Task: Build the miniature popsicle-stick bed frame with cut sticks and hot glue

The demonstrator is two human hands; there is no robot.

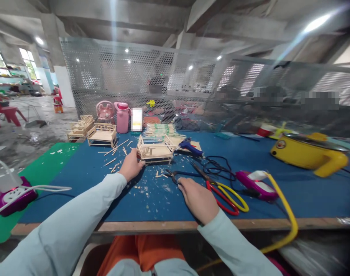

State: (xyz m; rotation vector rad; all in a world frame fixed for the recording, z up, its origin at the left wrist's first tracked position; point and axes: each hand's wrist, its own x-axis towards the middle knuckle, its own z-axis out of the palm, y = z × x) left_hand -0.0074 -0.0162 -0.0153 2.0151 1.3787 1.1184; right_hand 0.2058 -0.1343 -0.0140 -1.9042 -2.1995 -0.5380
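My left hand (131, 165) is closed on the left end of a small bench made of wooden sticks (156, 150), which stands upright on the blue table mat. Dark-jawed pliers (172, 175) lie low over the mat, their jaws pointing left toward the bench. My right hand (199, 197) is closed round their handles, which are mostly hidden under the palm. Just right of that hand rest scissors with one red and one yellow handle (229, 195). A blue glue gun (189, 147) lies behind the bench's right end.
Finished-looking stick benches (102, 135) stand at the back left, near a pink thermos (123, 119) and a lit phone (137, 119). Bundled sticks (163, 130) lie behind. Purple power strips (258, 186) sit on both sides. A yellow electric pot (301, 151) stands right. Perforated metal screen (111, 76) behind.
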